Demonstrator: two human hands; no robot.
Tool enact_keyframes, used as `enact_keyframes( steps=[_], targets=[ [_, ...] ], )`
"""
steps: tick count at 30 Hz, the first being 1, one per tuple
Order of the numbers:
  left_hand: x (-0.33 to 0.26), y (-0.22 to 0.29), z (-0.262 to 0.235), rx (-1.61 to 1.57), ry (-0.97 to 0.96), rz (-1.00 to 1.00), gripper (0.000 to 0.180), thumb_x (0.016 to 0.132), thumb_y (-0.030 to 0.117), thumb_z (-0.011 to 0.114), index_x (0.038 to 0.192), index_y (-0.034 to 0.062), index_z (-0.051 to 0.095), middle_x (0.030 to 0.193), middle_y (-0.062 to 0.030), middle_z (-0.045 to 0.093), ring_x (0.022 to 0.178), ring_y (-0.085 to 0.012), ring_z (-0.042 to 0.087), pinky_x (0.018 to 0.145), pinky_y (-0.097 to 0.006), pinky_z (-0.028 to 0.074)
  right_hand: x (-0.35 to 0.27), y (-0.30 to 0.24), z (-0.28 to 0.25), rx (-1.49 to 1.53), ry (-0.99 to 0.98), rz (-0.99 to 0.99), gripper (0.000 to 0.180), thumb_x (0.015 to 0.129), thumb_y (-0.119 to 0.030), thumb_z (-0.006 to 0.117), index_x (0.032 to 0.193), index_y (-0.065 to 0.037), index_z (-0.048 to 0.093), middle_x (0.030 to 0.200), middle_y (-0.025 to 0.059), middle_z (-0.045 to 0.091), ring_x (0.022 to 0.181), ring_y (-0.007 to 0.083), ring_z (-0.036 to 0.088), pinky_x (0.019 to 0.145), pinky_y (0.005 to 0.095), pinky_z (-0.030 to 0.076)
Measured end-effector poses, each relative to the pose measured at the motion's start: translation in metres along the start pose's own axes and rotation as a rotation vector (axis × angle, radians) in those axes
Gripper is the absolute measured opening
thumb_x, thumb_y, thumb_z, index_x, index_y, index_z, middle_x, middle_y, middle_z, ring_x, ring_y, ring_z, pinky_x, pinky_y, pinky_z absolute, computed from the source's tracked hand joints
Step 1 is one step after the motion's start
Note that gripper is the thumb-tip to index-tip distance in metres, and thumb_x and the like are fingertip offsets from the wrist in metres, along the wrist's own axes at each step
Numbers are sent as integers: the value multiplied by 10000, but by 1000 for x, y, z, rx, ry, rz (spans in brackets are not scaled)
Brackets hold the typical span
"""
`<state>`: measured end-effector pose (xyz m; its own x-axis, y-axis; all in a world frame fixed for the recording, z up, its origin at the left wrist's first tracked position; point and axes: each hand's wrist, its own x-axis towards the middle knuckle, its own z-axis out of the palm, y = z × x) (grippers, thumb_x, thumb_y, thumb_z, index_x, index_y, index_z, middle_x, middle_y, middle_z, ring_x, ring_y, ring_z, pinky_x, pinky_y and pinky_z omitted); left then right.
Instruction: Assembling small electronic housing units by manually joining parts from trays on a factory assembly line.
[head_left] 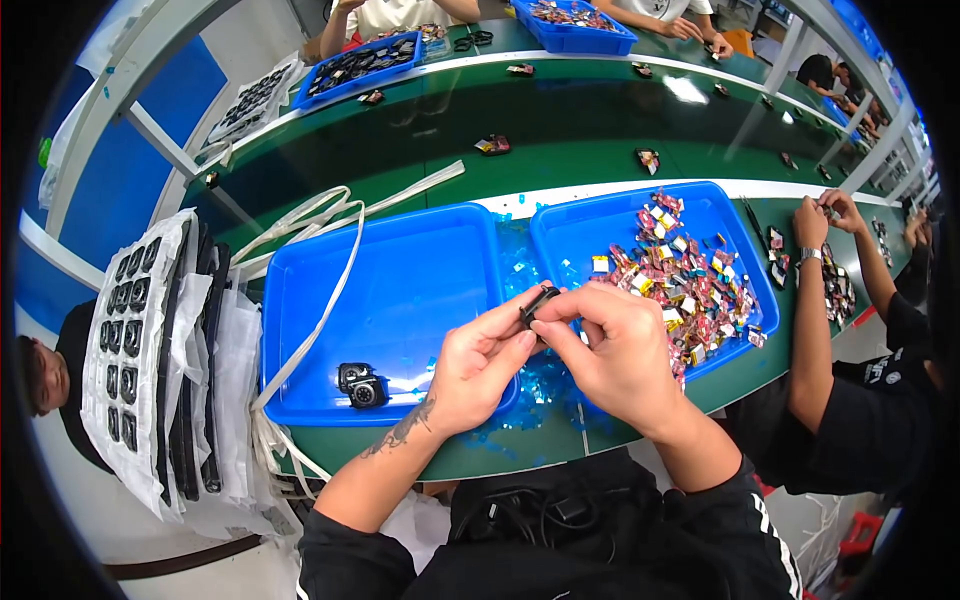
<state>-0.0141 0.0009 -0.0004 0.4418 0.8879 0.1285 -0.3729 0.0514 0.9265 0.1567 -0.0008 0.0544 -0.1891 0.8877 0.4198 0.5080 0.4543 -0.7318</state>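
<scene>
My left hand (478,368) and my right hand (612,352) meet above the gap between two blue trays and both pinch one small black part (538,303) between their fingertips. The left blue tray (400,260) holds a single black round part (362,385) near its front edge. The right blue tray (590,222) is filled with several small colourful components (690,275). Bits of blue film (545,382) lie on the table under my hands.
A stack of white sheets carrying black parts (135,340) hangs at the left. White straps (320,280) trail over the left tray. A green conveyor belt (560,125) carries small parts. A neighbour's hands (825,215) work at the right; more people and blue trays (575,28) sit across.
</scene>
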Motion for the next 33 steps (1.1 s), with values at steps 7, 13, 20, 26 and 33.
enact_keyframes(
  steps=[7, 13, 20, 26, 33],
  targets=[
    [-1, -1, 0, 179, -34, 41, 448, 982, 6, 463, 1414, -71, 371, 1383, -168, 496, 1243, -211, 506, 1050, -343, 424, 5, 4, -11, -207, 75, -234, 149, 662, -50, 794, 717, -49, 655, 689, 54, 554, 654, 172, 507, 616, 307, 403],
    [5, 5, 6, 46, 27, 97, 450, 987, 21, 454, 1419, -62, 362, 1358, -176, 514, 1225, -230, 527, 1015, -360, 468, 7, 19, -8, 4, 121, -138, 284, 654, -110, 817, 775, -46, 568, 735, 60, 530, 702, 241, 515, 644, 355, 393],
    [5, 8, 8, -127, 134, 15, 488, 972, 14, 475, 1445, 54, 359, 1260, -149, 563, 1125, -203, 583, 959, -341, 508, -14, 15, -13, 29, -63, -124, 259, 756, 16, 742, 997, -6, 649, 904, 118, 667, 769, 213, 675, 659, 298, 539],
    [-4, 11, 4, 691, 71, 304, 339, 853, -49, 611, 1189, -16, 631, 1167, -170, 610, 1022, -231, 647, 829, -315, 539, -18, 17, -11, 652, -136, 287, 146, 851, 20, 679, 988, 31, 629, 915, 81, 663, 843, 123, 658, 720, 248, 553],
    [-3, 12, 5, 721, 64, 247, 267, 818, -34, 658, 1082, -9, 694, 1027, -159, 668, 930, -229, 672, 790, -303, 539, -20, 23, -18, 791, -219, 406, 90, 885, -4, 646, 963, 24, 612, 924, 53, 624, 829, 94, 610, 717, 221, 539]
  ],
)
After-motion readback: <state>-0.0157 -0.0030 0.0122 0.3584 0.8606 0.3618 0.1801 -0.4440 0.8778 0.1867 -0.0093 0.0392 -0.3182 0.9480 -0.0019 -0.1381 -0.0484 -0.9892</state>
